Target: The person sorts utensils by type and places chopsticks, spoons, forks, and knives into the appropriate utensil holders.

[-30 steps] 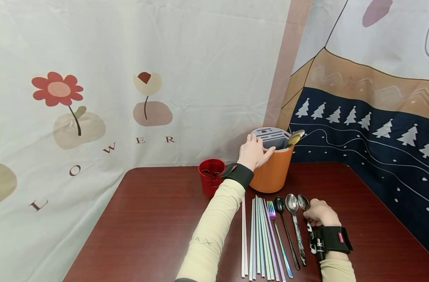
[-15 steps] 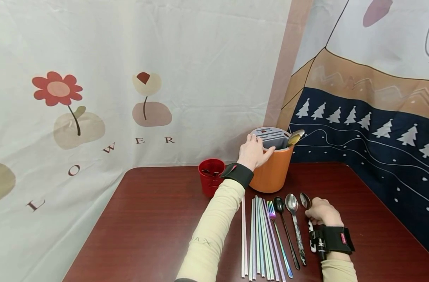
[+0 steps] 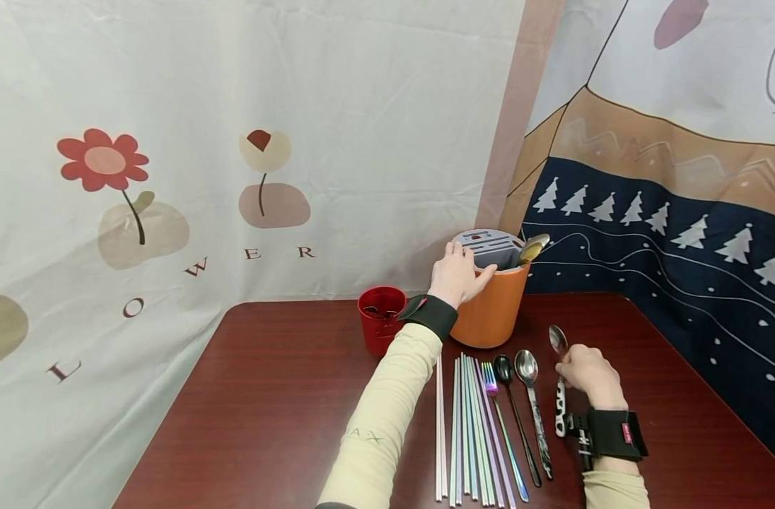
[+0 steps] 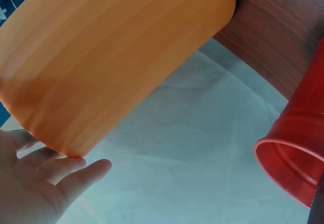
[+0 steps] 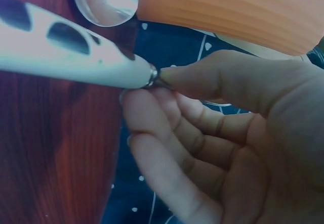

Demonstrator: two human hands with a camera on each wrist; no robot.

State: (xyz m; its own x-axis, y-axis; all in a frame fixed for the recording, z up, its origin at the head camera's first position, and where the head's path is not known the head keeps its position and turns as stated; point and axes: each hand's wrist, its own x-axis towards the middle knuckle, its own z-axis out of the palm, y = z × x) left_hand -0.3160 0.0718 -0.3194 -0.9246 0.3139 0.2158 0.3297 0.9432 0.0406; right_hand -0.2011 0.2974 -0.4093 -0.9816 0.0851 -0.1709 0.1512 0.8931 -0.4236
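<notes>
My right hand point(image 3: 591, 375) pinches a metal spoon point(image 3: 560, 406) near the neck of its black-and-white patterned handle. In the right wrist view, thumb and index fingertip meet where the spoon's handle point(image 5: 66, 49) joins the metal. The spoon looks slightly raised from the table, bowl pointing away. My left hand point(image 3: 456, 274) rests on the rim of an orange utensil holder point(image 3: 492, 304) with a grey slotted top, its fingers spread. The left wrist view shows those fingertips against the holder's edge point(image 4: 73, 155). A gold-toned spoon point(image 3: 534, 249) leans out of the holder's right side.
Several pairs of chopsticks point(image 3: 470, 431), an iridescent fork point(image 3: 505, 431), a black spoon point(image 3: 520, 424) and a silver spoon point(image 3: 535, 413) lie in a row on the dark red table point(image 3: 286, 410). A red cup point(image 3: 381, 329) with dark items inside stands left of the holder.
My right hand has drawn the patterned-handle spoon slightly away from the row, forward and to the right, and lifted it a little. The left hand stays at the holder's rim.
</notes>
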